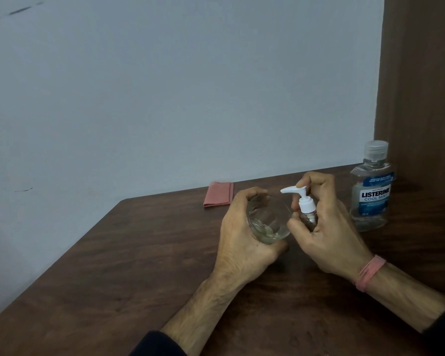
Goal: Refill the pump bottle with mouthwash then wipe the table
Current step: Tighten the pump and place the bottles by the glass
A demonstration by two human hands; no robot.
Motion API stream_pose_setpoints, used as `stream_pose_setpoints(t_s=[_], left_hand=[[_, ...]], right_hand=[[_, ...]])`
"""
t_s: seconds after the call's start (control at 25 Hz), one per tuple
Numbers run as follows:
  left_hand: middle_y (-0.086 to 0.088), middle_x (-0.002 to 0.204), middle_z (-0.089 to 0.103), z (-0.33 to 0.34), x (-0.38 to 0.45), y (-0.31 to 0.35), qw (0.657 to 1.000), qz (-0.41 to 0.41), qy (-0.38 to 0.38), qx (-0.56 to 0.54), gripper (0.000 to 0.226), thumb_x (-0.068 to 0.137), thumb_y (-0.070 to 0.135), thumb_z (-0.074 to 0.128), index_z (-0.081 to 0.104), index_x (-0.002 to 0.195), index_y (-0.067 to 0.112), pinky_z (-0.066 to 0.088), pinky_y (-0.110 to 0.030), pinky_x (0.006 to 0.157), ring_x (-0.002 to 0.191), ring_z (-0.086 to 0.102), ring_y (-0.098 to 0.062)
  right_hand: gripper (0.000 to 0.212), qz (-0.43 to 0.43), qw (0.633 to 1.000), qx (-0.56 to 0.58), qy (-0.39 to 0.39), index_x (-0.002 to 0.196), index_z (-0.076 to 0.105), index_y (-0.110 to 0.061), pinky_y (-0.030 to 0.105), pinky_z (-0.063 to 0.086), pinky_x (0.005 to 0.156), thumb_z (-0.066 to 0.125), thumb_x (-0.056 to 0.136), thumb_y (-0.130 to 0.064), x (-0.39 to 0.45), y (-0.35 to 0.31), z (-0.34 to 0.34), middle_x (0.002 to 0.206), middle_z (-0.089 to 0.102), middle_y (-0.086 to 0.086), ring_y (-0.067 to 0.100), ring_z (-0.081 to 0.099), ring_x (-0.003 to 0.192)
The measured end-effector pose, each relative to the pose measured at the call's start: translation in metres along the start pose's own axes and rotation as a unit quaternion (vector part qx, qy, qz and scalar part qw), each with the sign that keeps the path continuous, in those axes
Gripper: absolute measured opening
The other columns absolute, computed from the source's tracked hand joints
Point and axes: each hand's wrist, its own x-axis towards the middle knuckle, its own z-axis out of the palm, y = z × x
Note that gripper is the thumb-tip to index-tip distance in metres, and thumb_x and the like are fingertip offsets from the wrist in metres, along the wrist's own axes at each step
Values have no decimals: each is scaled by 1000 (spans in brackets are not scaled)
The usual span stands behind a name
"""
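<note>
Left hand curling in a closed grip around a clear glass, tilting it. Right hand wrapping tight round the small pump bottle, a finger resting on the white pump head. Mouthwash bottle standing capped just right. Folded pink cloth lying farther back on the dark wooden bench, against a pale wall.

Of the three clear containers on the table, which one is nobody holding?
The mouthwash bottle, standing capped at far right. The left hand grips the glass; the right hand holds the pump bottle.
</note>
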Motion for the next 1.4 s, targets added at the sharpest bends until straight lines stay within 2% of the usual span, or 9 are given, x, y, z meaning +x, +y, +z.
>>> stream_pose_setpoints(t_s=[0.12,0.24,0.4,0.56,0.6,0.68,0.84,1.12,1.4], left_hand=[[13,133,70,1,0,-2,1000,-2,4,-4,89,63,18,100,60,142,26,60,-19,103,129,71,-7],[14,130,72,3,-1,-4,1000,-9,13,-8,88,61,13,100,61,139,29,61,-21,102,128,72,-7],[19,125,76,1,0,-6,998,-24,47,16,86,59,30,104,64,135,35,61,-23,105,125,72,0],[22,124,78,-1,2,-9,996,-48,69,19,87,58,47,106,67,134,38,63,-32,108,122,73,2],[22,123,79,0,2,-9,995,-56,74,19,86,57,47,107,67,133,39,63,-35,107,121,74,1],[23,122,79,1,2,-10,994,-67,78,27,84,57,49,107,68,131,41,64,-37,107,121,74,-1],[26,120,79,2,2,-12,994,-77,64,46,85,56,55,104,68,132,41,63,-38,108,122,73,0],[25,121,79,1,3,-11,992,-104,45,47,86,58,58,104,68,134,39,63,-37,109,121,72,2],[24,123,78,-3,4,-8,989,-140,-2,50,95,59,65,103,65,141,38,61,-35,112,118,71,8]], right_hand=[[68,19,999,33,14,131,31,-46,48,58,59,65,85,-9,0,4,-2,102,55,-1,22,65,70],[62,33,998,59,11,130,33,-40,62,53,66,55,83,-4,1,5,-7,100,52,8,31,61,72],[47,49,995,76,34,125,38,-34,46,48,77,46,88,-7,6,4,-13,104,49,8,22,50,85],[37,52,996,66,42,126,39,-34,31,48,85,48,102,-7,9,5,-15,110,49,-3,11,53,94],[33,51,996,65,43,128,38,-32,31,50,87,48,108,-7,10,6,-15,110,50,-3,8,55,96],[29,62,995,71,42,131,38,-28,43,57,95,48,113,-9,11,8,-15,114,53,3,14,59,103],[34,71,993,90,26,139,38,-29,57,55,104,49,113,-9,12,7,-14,109,60,2,21,64,108],[37,112,987,111,-19,146,43,-35,54,49,117,43,116,-13,14,11,-17,127,70,-10,13,63,132],[37,144,977,154,-18,141,51,-42,46,48,118,43,116,-16,15,14,-16,127,69,-11,8,60,134]])
